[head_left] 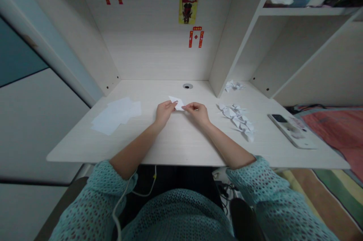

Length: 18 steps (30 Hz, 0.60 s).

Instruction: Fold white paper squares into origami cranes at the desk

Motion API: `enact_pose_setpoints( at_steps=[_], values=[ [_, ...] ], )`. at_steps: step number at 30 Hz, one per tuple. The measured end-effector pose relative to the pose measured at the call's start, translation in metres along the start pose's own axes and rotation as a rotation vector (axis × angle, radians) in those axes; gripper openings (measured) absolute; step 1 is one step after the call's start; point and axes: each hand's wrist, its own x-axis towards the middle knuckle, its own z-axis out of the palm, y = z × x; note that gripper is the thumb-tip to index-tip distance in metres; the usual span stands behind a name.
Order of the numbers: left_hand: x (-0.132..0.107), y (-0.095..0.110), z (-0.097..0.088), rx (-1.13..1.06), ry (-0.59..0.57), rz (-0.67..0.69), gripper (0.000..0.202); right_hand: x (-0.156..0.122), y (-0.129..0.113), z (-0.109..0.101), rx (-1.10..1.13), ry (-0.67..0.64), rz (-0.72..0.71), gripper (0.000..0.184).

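Observation:
A small folded piece of white paper (177,102) lies on the pale desk (181,142), near its middle. My left hand (164,112) pinches the paper's left side with its fingertips. From the right, my right hand (197,112) grips the paper's right corner, fingers curled. Both hands rest on the desk surface, a little apart, with the paper between them.
A loose stack of white paper sheets (116,115) lies at the left. Several folded paper figures (238,117) sit at the right, more of these (233,85) near the shelf divider. A phone (292,130) lies far right. A cable hole (187,86) is at the back.

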Motion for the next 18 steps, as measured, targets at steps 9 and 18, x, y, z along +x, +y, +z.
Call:
enact_pose_setpoints(
  at_steps=[9, 18],
  values=[
    [0.000, 0.002, 0.000, -0.001, 0.017, -0.011, 0.045, -0.004, -0.002, 0.000, -0.153, -0.088, -0.049, 0.029],
    [-0.001, 0.009, 0.003, -0.035, -0.137, -0.019, 0.051, 0.000, 0.007, 0.006, -0.031, -0.120, -0.025, 0.027]
  ],
)
